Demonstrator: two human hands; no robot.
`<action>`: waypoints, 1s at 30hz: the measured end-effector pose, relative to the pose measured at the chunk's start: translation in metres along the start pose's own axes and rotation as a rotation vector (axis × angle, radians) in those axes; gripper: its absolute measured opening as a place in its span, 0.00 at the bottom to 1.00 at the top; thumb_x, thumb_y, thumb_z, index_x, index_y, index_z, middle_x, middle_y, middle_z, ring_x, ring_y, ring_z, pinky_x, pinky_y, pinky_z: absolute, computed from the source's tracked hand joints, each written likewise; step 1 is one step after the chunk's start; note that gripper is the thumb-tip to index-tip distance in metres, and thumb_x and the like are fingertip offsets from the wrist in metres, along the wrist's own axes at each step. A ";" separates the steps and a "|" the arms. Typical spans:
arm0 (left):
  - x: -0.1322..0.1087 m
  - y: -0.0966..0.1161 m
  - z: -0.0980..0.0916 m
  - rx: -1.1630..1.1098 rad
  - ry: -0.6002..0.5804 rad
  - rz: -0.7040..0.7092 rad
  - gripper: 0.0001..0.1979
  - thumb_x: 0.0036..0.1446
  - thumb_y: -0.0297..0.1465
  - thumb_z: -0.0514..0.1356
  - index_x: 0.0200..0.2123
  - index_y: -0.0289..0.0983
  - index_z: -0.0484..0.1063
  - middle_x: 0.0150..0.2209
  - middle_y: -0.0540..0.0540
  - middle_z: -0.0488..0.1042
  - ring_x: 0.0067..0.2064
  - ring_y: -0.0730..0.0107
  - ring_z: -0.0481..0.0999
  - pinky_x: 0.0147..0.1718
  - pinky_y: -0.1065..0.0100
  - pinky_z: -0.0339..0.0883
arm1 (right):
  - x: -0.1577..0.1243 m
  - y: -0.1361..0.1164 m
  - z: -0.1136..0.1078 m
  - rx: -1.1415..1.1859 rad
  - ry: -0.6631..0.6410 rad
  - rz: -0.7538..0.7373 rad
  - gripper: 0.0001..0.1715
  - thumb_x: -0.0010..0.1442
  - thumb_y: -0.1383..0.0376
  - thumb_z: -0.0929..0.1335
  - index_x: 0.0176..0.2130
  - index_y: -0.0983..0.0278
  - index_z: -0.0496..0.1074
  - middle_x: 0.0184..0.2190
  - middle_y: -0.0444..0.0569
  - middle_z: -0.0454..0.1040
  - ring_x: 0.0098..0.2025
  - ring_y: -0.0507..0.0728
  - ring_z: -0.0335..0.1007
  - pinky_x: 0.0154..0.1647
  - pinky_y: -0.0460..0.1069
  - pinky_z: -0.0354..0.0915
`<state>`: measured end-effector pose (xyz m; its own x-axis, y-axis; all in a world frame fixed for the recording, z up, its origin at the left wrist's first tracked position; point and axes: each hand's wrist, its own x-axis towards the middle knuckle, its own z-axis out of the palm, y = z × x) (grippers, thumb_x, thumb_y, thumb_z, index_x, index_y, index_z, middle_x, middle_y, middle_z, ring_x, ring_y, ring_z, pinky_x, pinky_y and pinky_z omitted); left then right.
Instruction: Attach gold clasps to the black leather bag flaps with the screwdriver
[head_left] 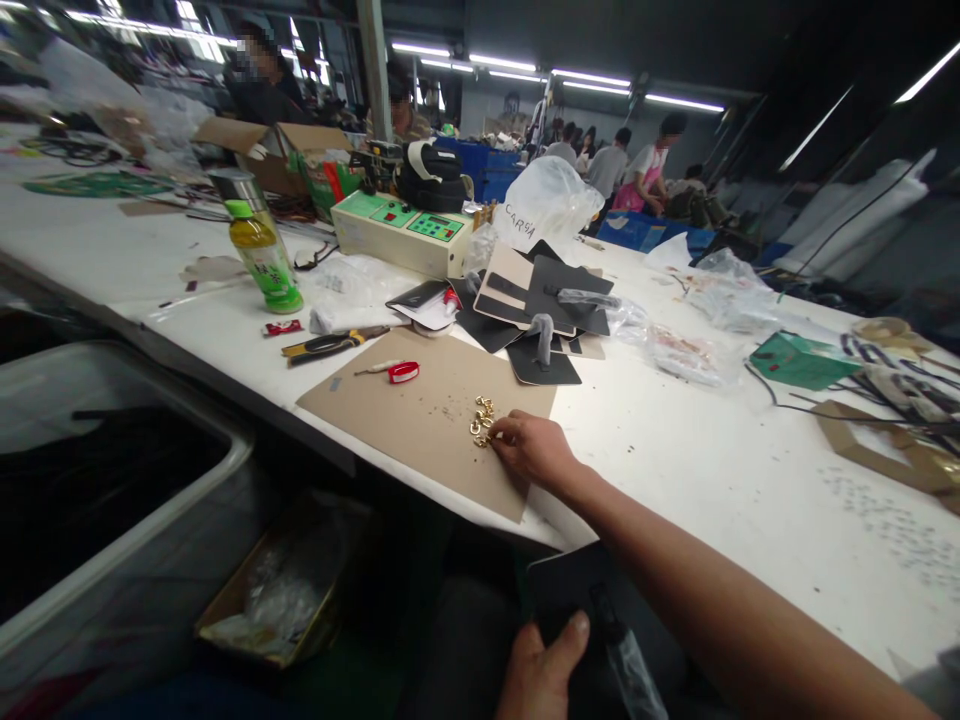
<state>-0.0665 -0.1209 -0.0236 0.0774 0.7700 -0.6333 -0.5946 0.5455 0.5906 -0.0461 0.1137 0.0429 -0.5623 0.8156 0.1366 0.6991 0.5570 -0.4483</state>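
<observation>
On a brown board [390, 420] at the table's edge lies a small pile of gold metal rings [481, 412]. The fingertips of my right hand [532, 450] are pinched together at the pile's near right side; whether a ring is between them is too small to tell. Low in the view, below the table edge, my left hand [544, 665] holds a black panel [559, 585] with its thumb on top. A strap wrapped in clear plastic [632, 672] is attached to that panel. A red-handled tool [403, 372] lies on the board.
Black panels [566, 290] are stacked behind the board. Pliers [334, 345], a green-capped bottle [264, 262] and a control box [401, 232] stand or lie further left. A green box [802, 360] is at right. A bin [225, 465] is below left. People work in the background.
</observation>
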 end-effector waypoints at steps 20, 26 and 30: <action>-0.055 0.023 0.062 -0.081 -0.142 -0.030 0.24 0.61 0.36 0.70 0.57 0.34 0.78 0.53 0.37 0.83 0.59 0.46 0.80 0.65 0.47 0.68 | -0.283 -0.004 -0.078 0.544 0.487 0.359 0.04 0.65 0.61 0.75 0.38 0.58 0.83 0.35 0.46 0.81 0.37 0.57 0.77 0.41 0.50 0.70; -0.072 0.009 0.085 0.041 -0.164 0.074 0.26 0.60 0.39 0.70 0.59 0.34 0.78 0.54 0.38 0.83 0.59 0.48 0.80 0.67 0.51 0.65 | -0.298 -0.002 -0.086 0.478 0.566 0.166 0.04 0.67 0.67 0.74 0.41 0.58 0.83 0.35 0.46 0.80 0.38 0.56 0.77 0.40 0.50 0.71; -0.077 0.001 0.093 0.181 -0.170 0.179 0.28 0.59 0.43 0.71 0.58 0.34 0.79 0.56 0.39 0.82 0.61 0.47 0.78 0.66 0.54 0.66 | -0.314 0.001 -0.090 0.448 0.588 0.155 0.07 0.68 0.67 0.73 0.45 0.58 0.82 0.37 0.47 0.80 0.38 0.56 0.78 0.40 0.50 0.72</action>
<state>0.0015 -0.1491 0.0718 0.1260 0.8950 -0.4280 -0.4598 0.4349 0.7742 0.1709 -0.1283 0.0788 -0.0560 0.8985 0.4353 0.4343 0.4145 -0.7997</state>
